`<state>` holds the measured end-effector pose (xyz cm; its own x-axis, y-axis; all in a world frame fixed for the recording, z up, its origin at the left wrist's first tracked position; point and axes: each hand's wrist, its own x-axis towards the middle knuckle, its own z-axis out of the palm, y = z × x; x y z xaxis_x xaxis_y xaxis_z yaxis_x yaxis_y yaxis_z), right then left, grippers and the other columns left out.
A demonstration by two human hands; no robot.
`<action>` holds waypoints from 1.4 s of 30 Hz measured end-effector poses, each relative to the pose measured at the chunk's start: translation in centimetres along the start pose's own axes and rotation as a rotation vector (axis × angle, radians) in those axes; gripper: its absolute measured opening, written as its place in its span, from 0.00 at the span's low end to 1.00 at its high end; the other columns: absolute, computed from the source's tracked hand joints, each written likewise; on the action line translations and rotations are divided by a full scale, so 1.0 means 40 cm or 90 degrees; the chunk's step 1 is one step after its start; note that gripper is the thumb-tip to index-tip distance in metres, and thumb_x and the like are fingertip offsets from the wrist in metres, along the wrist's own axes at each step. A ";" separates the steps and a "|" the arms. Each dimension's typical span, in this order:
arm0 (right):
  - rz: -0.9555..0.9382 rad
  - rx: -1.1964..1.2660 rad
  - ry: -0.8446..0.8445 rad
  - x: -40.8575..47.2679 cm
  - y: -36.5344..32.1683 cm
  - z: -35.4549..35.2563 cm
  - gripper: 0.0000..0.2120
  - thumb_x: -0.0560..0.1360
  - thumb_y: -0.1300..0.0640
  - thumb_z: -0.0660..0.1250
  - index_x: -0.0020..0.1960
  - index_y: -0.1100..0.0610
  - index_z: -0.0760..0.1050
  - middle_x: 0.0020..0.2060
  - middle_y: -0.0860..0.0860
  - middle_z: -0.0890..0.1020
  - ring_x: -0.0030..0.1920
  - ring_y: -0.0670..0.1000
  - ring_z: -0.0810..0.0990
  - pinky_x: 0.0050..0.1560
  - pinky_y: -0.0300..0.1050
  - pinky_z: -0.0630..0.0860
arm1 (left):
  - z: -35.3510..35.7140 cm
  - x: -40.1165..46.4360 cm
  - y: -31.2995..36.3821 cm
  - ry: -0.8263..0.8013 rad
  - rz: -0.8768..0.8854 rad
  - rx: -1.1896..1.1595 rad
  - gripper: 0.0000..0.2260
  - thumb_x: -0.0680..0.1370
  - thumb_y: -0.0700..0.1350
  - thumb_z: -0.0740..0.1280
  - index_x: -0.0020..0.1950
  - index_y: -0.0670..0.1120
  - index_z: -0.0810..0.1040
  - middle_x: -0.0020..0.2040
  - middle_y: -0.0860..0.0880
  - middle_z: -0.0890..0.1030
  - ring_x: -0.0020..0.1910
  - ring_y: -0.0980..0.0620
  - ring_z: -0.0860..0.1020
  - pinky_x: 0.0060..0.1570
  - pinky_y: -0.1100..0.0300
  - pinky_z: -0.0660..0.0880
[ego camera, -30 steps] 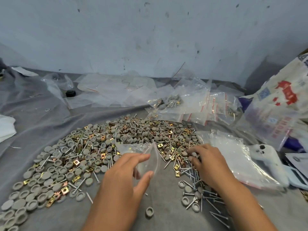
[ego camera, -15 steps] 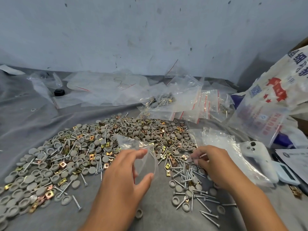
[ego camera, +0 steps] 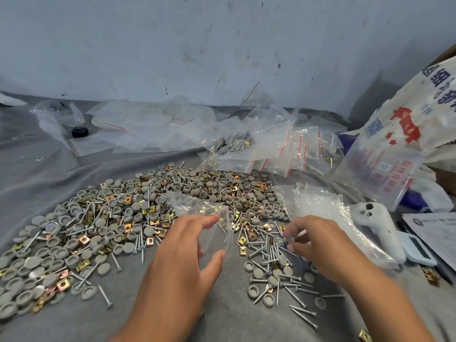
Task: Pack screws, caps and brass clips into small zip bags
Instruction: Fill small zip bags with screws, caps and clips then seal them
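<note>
Progress is small: several filled bags [ego camera: 237,146] lie at the back, but a big heap [ego camera: 148,211] of parts remains on the tabletop. The left hand [ego camera: 187,257] holds an open zip bag [ego camera: 212,223]; the right hand [ego camera: 318,245] pinches screws [ego camera: 283,240] beside it.

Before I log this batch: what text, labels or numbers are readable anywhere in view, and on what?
No text can be read with certainty.
White printed sack: large blue characters, cut off and tilted; not legible.
Same sack: red emblem with stars, blue QR-like square; no readable words.
Clear bag in front of it: red print, too blurred.
Paper sheet: small print, too small.
Zip bags: red seal lines only, no lettering.
</note>
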<state>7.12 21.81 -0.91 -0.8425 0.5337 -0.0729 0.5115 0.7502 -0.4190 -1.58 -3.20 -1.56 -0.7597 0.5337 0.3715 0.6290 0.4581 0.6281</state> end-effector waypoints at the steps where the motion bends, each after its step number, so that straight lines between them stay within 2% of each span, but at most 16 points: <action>1: 0.001 0.003 0.000 -0.002 -0.004 0.000 0.12 0.73 0.56 0.77 0.41 0.40 0.78 0.43 0.40 0.81 0.44 0.41 0.82 0.43 0.43 0.81 | 0.001 0.000 0.000 -0.003 0.002 0.002 0.27 0.72 0.53 0.72 0.64 0.70 0.64 0.51 0.70 0.70 0.51 0.64 0.72 0.42 0.69 0.73; 7: 0.040 -0.073 0.044 -0.015 -0.034 0.011 0.07 0.75 0.53 0.73 0.44 0.41 0.77 0.45 0.39 0.81 0.45 0.44 0.82 0.48 0.44 0.79 | 0.001 0.000 -0.004 -0.003 0.010 0.006 0.27 0.72 0.53 0.71 0.64 0.70 0.63 0.52 0.72 0.68 0.51 0.64 0.72 0.44 0.71 0.72; 13: 0.080 -0.165 0.085 -0.030 -0.055 0.015 0.05 0.76 0.48 0.69 0.50 0.38 0.78 0.50 0.40 0.81 0.46 0.49 0.79 0.41 0.44 0.72 | 0.002 -0.003 -0.004 -0.009 0.017 0.014 0.28 0.73 0.52 0.72 0.65 0.70 0.61 0.51 0.71 0.67 0.52 0.64 0.71 0.45 0.72 0.71; 15: 0.088 -0.184 0.093 -0.031 -0.055 0.019 0.06 0.76 0.48 0.69 0.52 0.38 0.79 0.51 0.40 0.81 0.47 0.50 0.79 0.41 0.44 0.73 | -0.001 -0.003 -0.004 -0.015 0.017 0.013 0.28 0.73 0.52 0.72 0.65 0.70 0.61 0.53 0.71 0.67 0.52 0.65 0.72 0.45 0.72 0.70; 18: 0.080 -0.129 0.073 -0.029 -0.060 0.024 0.07 0.75 0.51 0.68 0.49 0.39 0.79 0.50 0.42 0.82 0.47 0.50 0.81 0.44 0.45 0.77 | -0.010 -0.002 -0.008 -0.011 0.020 0.007 0.28 0.73 0.50 0.74 0.65 0.69 0.63 0.54 0.70 0.68 0.50 0.63 0.72 0.45 0.72 0.69; 21: 0.072 -0.057 0.067 -0.024 -0.058 0.026 0.10 0.74 0.56 0.70 0.46 0.40 0.78 0.47 0.43 0.82 0.40 0.48 0.81 0.39 0.44 0.77 | -0.015 -0.002 -0.012 -0.009 0.017 0.012 0.28 0.73 0.50 0.74 0.67 0.68 0.65 0.54 0.69 0.68 0.50 0.62 0.73 0.44 0.72 0.69; 23: 0.061 0.046 0.090 -0.023 -0.054 0.015 0.11 0.74 0.59 0.71 0.46 0.41 0.80 0.43 0.44 0.84 0.34 0.45 0.82 0.35 0.41 0.78 | -0.017 -0.003 -0.011 -0.008 0.016 0.010 0.28 0.73 0.51 0.74 0.67 0.67 0.65 0.55 0.69 0.69 0.50 0.63 0.73 0.44 0.72 0.69; 25: -0.006 0.211 0.130 -0.031 -0.068 0.002 0.13 0.74 0.61 0.75 0.46 0.41 0.83 0.38 0.44 0.85 0.32 0.38 0.81 0.30 0.30 0.73 | -0.019 -0.004 -0.008 -0.007 0.015 0.008 0.27 0.73 0.51 0.73 0.68 0.67 0.66 0.54 0.69 0.69 0.50 0.63 0.73 0.44 0.73 0.69; 27: -0.140 0.347 0.154 -0.049 -0.111 -0.005 0.13 0.72 0.62 0.77 0.47 0.43 0.85 0.39 0.40 0.86 0.35 0.36 0.82 0.33 0.27 0.72 | -0.019 -0.002 -0.005 -0.007 0.011 -0.002 0.27 0.73 0.51 0.74 0.67 0.65 0.68 0.54 0.69 0.69 0.51 0.63 0.73 0.45 0.74 0.69; 30: -0.357 0.367 0.205 -0.074 -0.187 0.018 0.12 0.71 0.64 0.78 0.49 0.49 0.86 0.43 0.41 0.86 0.44 0.41 0.84 0.42 0.27 0.73 | -0.017 0.001 -0.002 0.003 0.000 -0.035 0.27 0.72 0.48 0.77 0.67 0.62 0.72 0.55 0.66 0.72 0.50 0.61 0.74 0.48 0.76 0.67; 32: -0.433 0.362 0.220 -0.079 -0.218 0.038 0.11 0.71 0.64 0.78 0.49 0.52 0.86 0.45 0.41 0.85 0.47 0.43 0.84 0.46 0.28 0.73 | -0.015 0.003 0.003 0.004 -0.002 -0.043 0.26 0.72 0.48 0.78 0.66 0.60 0.73 0.55 0.64 0.73 0.49 0.61 0.75 0.49 0.76 0.68; 36: -0.486 0.275 0.248 -0.080 -0.235 0.060 0.11 0.71 0.62 0.79 0.51 0.51 0.84 0.47 0.42 0.83 0.48 0.41 0.82 0.51 0.30 0.73 | -0.016 0.002 0.011 0.018 0.006 -0.043 0.26 0.70 0.45 0.79 0.66 0.55 0.76 0.54 0.61 0.74 0.46 0.62 0.75 0.47 0.76 0.68; 42: -0.461 0.243 0.261 -0.084 -0.239 0.069 0.13 0.70 0.60 0.80 0.50 0.49 0.80 0.46 0.40 0.80 0.45 0.42 0.80 0.46 0.31 0.72 | -0.024 0.007 0.015 0.050 0.018 -0.043 0.26 0.69 0.43 0.79 0.65 0.54 0.77 0.53 0.60 0.76 0.43 0.60 0.75 0.45 0.73 0.70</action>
<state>4.60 11.78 0.85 -0.7728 0.1350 0.6201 -0.2700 0.8143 -0.5138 -1.55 -3.45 -0.43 -0.7541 0.4872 0.4405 0.6397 0.3932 0.6604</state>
